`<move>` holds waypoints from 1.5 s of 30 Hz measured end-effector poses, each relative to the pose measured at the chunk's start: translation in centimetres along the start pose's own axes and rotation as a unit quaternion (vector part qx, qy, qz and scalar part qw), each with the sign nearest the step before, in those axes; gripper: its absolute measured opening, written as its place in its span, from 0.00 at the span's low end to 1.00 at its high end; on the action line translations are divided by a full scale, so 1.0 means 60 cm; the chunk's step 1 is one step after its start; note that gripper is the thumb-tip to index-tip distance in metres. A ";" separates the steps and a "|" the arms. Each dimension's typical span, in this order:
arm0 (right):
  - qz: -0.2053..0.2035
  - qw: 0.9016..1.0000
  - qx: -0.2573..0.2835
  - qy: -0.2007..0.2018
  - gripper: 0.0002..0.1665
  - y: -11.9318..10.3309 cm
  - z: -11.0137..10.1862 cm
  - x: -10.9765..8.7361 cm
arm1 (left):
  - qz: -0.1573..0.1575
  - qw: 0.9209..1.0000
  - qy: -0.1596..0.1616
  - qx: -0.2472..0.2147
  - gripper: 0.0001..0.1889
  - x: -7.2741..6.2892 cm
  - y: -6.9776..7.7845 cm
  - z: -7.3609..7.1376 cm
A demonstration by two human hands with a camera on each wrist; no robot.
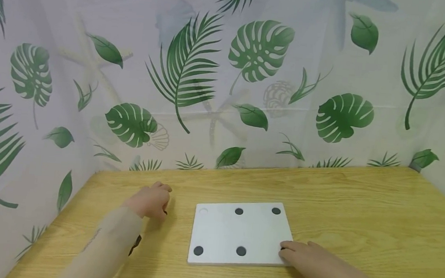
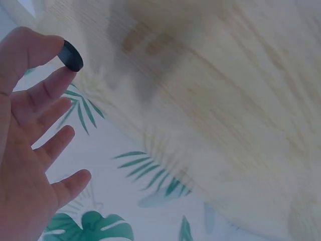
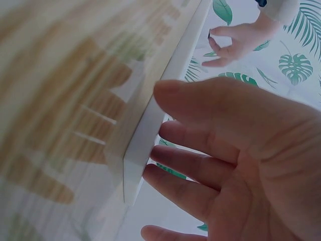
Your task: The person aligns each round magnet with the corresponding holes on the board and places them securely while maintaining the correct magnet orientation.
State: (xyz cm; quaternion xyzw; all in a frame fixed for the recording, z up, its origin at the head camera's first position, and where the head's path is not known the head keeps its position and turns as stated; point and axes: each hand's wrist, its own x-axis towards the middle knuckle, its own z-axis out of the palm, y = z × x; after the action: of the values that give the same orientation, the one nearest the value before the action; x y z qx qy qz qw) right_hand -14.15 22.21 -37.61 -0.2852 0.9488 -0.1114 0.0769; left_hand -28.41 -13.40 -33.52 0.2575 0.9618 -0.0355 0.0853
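Observation:
My left hand (image 1: 151, 200) is raised over the table left of a white board, pinching a small black disc (image 2: 71, 56) between thumb and index finger; its other fingers are spread. The white rectangular board (image 1: 222, 231) lies flat on the table, with a shallow round recess (image 1: 203, 211) at its far left corner. Black discs sit along its far side (image 1: 276, 211) and its near side (image 1: 198, 251). At the near right corner my right hand (image 1: 314, 266) rests with fairly straight fingertips on the board, thumb by its edge (image 3: 173, 75). The fingers partly cover a dark spot there.
The wooden table (image 1: 360, 204) extends around the board on all sides. A white cloth (image 1: 294, 132) with green leaf prints hangs behind the table and along its left and right sides.

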 end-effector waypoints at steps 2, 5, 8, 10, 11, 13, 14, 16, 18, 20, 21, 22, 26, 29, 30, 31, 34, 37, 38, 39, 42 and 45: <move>-0.003 1.000 -0.001 0.002 0.19 0.000 0.000 0.000 | -0.002 1.000 -0.002 0.008 0.11 0.011 0.011 -0.004; -0.007 1.000 -0.007 0.008 0.18 0.000 0.000 0.000 | 0.002 1.000 -0.002 0.022 0.12 0.027 0.028 -0.009; -0.008 1.000 -0.010 0.010 0.17 -0.001 -0.001 0.000 | 0.014 0.999 0.000 0.032 0.12 0.042 0.047 -0.013; -0.005 1.000 -0.006 0.009 0.17 -0.001 -0.001 0.000 | 0.021 0.999 0.000 0.042 0.12 0.051 0.060 -0.014; -0.004 1.000 -0.004 0.008 0.17 -0.002 -0.001 0.000 | 0.026 0.999 0.001 0.047 0.12 0.054 0.066 -0.014; -0.002 1.000 0.000 0.006 0.17 -0.003 -0.002 0.000 | 0.033 0.998 0.002 0.059 0.12 0.061 0.078 -0.013; -0.002 1.000 0.000 0.006 0.17 -0.003 -0.002 0.000 | 0.036 0.997 0.003 0.064 0.12 0.064 0.084 -0.013; 0.000 1.000 0.000 0.005 0.16 -0.004 -0.002 0.000 | 0.044 0.996 0.007 0.078 0.13 0.069 0.096 -0.013; 0.002 1.000 -0.001 0.004 0.17 -0.004 -0.002 0.000 | 0.050 0.995 0.008 0.088 0.12 0.073 0.106 -0.013; 0.006 1.000 -0.001 0.001 0.17 -0.004 -0.002 0.000 | 0.055 0.994 0.008 0.097 0.12 0.077 0.115 -0.013; 0.008 1.000 0.000 0.000 0.18 -0.005 -0.003 0.001 | 0.057 0.993 0.007 0.100 0.12 0.079 0.118 -0.012; 0.009 1.000 0.000 -0.001 0.18 -0.004 -0.002 0.001 | 0.057 0.993 0.006 0.104 0.12 0.081 0.121 -0.012; 0.006 1.000 -0.002 0.001 0.18 -0.004 -0.002 0.002 | 0.056 0.992 0.004 0.115 0.12 0.087 0.129 -0.007; 0.002 1.000 -0.006 0.005 0.17 -0.003 0.000 0.001 | 0.049 0.992 0.004 0.118 0.11 0.091 0.132 -0.004; 0.000 1.000 -0.007 0.007 0.17 -0.003 0.000 0.001 | 0.047 0.992 0.002 0.119 0.10 0.092 0.132 -0.004; -0.002 1.000 -0.009 0.007 0.17 -0.002 0.001 0.002 | 0.046 0.992 0.002 0.119 0.09 0.092 0.132 -0.003; -0.003 1.000 -0.010 0.004 0.17 -0.001 0.000 0.003 | 0.042 0.991 0.001 0.126 0.06 0.095 0.130 0.001; -0.005 1.000 -0.012 0.004 0.17 -0.001 0.000 0.004 | 0.043 0.990 -0.001 0.133 0.04 0.097 0.128 0.004; -0.005 1.000 -0.012 0.004 0.17 -0.002 0.000 0.004 | 0.042 0.990 -0.002 0.134 0.04 0.098 0.128 0.005; -0.005 1.000 -0.013 0.005 0.17 -0.002 0.000 0.004 | 0.042 0.990 -0.003 0.134 0.04 0.098 0.128 0.005; -0.001 1.000 -0.013 0.003 0.17 -0.002 0.000 0.004 | 0.040 0.991 -0.004 0.127 0.07 0.096 0.128 0.005; 0.004 1.000 -0.012 0.002 0.17 -0.003 0.001 0.005 | 0.036 0.992 -0.002 0.122 0.08 0.094 0.128 0.005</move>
State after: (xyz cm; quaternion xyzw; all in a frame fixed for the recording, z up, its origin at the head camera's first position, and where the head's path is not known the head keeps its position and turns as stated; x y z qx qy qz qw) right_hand -14.29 21.89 -37.62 -0.2819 0.9515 -0.0999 0.0725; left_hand -29.32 -4.03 -35.02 0.3004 0.9402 -0.1499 0.0568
